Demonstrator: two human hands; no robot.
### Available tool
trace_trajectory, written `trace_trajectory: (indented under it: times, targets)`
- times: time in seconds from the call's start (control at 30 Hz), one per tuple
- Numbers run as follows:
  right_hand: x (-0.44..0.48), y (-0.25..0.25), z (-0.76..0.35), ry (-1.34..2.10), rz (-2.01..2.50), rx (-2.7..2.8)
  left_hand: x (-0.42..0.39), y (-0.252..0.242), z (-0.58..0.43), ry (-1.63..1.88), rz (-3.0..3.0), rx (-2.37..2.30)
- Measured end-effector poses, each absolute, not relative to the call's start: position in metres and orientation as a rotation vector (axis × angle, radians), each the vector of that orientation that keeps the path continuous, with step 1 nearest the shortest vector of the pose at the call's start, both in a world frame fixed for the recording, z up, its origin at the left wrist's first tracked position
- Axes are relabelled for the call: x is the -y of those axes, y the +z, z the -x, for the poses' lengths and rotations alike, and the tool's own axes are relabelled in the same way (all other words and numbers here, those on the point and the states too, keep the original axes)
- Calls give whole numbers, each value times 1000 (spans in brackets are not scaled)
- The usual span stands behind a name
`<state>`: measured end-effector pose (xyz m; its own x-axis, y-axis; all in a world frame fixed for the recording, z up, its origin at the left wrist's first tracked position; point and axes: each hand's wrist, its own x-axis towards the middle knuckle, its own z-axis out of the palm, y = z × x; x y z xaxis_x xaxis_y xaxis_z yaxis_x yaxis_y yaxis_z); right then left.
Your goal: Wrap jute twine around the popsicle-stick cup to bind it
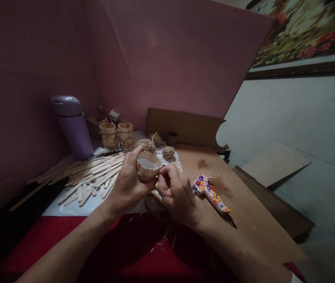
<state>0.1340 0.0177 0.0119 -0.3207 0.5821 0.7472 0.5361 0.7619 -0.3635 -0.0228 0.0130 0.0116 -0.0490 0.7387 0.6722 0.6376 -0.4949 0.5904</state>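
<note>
A small cup of craft-stick pieces (147, 175) with a scalloped rim is tilted, its mouth partly facing me. My left hand (130, 184) wraps around it from the left, thumb underneath. At the cup's right side my right hand (174, 192) has its fingers pinched together near the rim; what they hold, if anything, is too small to make out. Balls of twine (145, 146) lie just behind the cup, with a smaller twine ball (168, 152) to the right. A flower-patterned glue gun (211, 193) rests to the right of my right hand.
Loose craft sticks (93, 179) spread across white paper at left. Behind them stand two decorated stick cups (108, 135) and a purple bottle (75, 131). A cardboard sheet (252, 212) covers the right side, with an upright cardboard piece (191, 127) at the back. Red cloth (52, 239) lies in front.
</note>
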Motion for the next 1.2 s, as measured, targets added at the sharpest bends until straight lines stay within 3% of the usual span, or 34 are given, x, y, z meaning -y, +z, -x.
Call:
trace_trajectory:
  times: [0.3, 0.47, 0.7, 0.9, 1.2]
  targets:
    - [3, 16, -120, 0, 667, 1972, -14, 8, 22, 1552, -2120, -1507]
    - [22, 24, -119, 145, 366, 1990, -16, 16, 25, 1611, -1643, -1303]
    - [-18, 23, -142, 410, 567, 1511, -12, 31, 31, 1523, -1174, -956]
    - [-32, 21, -143, 592, 780, 1463, -10, 28, 32, 1456, -1125, -883]
    - [-17, 31, -144, 307, 667, 1814, -11, 25, 31, 1419, -1227, -918]
